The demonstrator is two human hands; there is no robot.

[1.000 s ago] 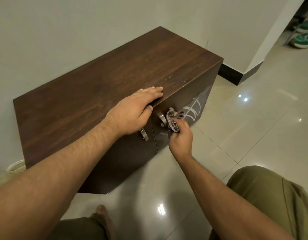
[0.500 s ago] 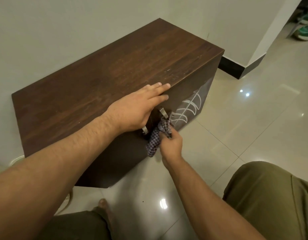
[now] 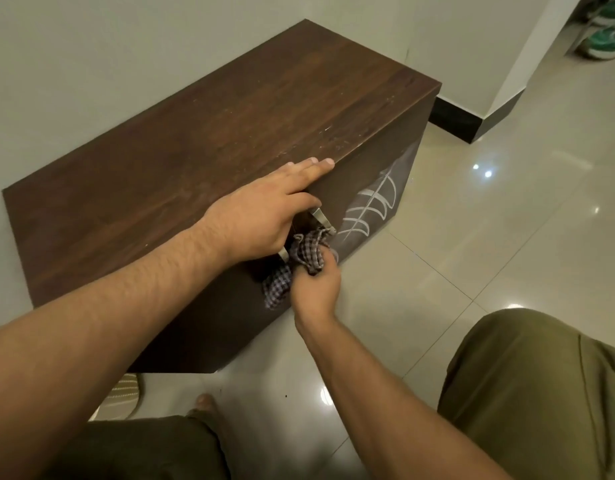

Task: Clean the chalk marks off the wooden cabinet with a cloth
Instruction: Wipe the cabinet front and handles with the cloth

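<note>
A low dark wooden cabinet (image 3: 202,133) stands against the wall. White chalk marks (image 3: 371,209), shaped like a leaf with curved ribs, cover the right part of its front door. My left hand (image 3: 264,216) lies flat on the top front edge, fingers straight, thumb hanging over the door. My right hand (image 3: 316,285) grips a bunched checkered cloth (image 3: 304,258) and holds it against the door just below the metal handle (image 3: 321,216), left of the chalk marks. A loose end of the cloth hangs down to the left.
Glossy beige floor tiles (image 3: 489,237) stretch to the right. A wall corner with a dark skirting (image 3: 458,123) stands behind the cabinet's right end. Green shoes (image 3: 607,43) lie at the top right. A striped slipper (image 3: 120,396) and my olive-clad knees are near me.
My right hand dropped from beside the chalk marks to below the handle, and the cloth now bunches higher against the door. My left hand stayed on the top edge.
</note>
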